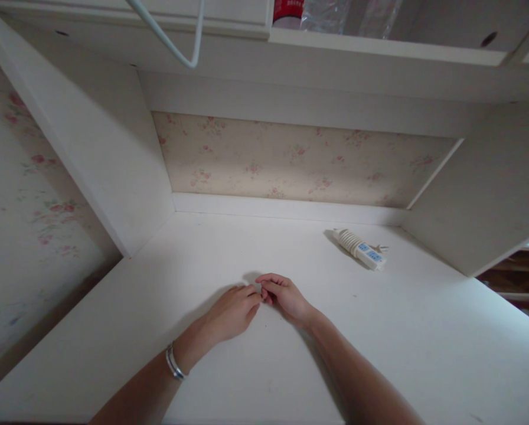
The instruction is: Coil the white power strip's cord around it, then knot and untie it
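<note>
My left hand [235, 309] and my right hand [286, 300] meet at the fingertips just above the white desktop [127, 330]. The left fingers are bent and held together, back of the hand upward. On the right, thumb and fingers curl inward against the left fingertips. Whether anything small sits between them is hidden. A silver bangle [175, 362] circles my left wrist. Beyond my right hand, apart from it, lies a white power strip [365, 252] with blue socket faces, its cord wound around one end and its plug beside it.
White side panels [100, 130] flank the desk, with flowered wallpaper [291, 159] at the back. Overhead runs a shelf [388, 47] holding a red-labelled item [287, 10] and clear plastic. A pale looped rod or cable [169, 41] hangs at the upper left.
</note>
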A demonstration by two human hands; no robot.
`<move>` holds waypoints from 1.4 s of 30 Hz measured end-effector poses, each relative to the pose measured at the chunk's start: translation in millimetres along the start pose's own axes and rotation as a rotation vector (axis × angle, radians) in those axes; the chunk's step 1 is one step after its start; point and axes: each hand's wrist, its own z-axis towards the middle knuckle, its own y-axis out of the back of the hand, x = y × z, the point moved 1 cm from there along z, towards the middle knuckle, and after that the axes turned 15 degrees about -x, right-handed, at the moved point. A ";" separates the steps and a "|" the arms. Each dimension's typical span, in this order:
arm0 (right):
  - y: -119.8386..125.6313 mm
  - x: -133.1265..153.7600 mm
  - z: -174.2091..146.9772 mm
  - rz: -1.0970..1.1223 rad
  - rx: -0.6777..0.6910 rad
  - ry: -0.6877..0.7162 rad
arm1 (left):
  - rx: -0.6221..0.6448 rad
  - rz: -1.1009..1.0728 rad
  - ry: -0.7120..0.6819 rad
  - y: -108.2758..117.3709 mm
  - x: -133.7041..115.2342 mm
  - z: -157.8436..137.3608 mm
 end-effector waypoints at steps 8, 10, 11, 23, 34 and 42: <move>0.1 -0.1 0.1 0.006 0.001 -0.004 | -0.002 0.009 0.009 1.4 -0.7 -0.2; 0.0 0.4 0.3 0.003 0.000 -0.006 | 0.002 0.006 0.007 1.7 -0.8 0.1; 0.0 0.3 0.5 0.003 0.001 -0.006 | 0.005 0.004 0.007 1.8 -0.8 0.2; -1.9 3.5 -1.5 -0.007 -0.009 -0.005 | 0.007 -0.030 0.022 0.1 0.6 -0.1; 87.2 47.6 19.4 -0.864 -0.627 0.453 | 0.019 -0.008 0.030 1.5 1.1 -1.0; 217.1 104.2 12.4 -1.768 -1.047 0.240 | -0.007 -0.025 0.020 -2.5 2.6 -1.6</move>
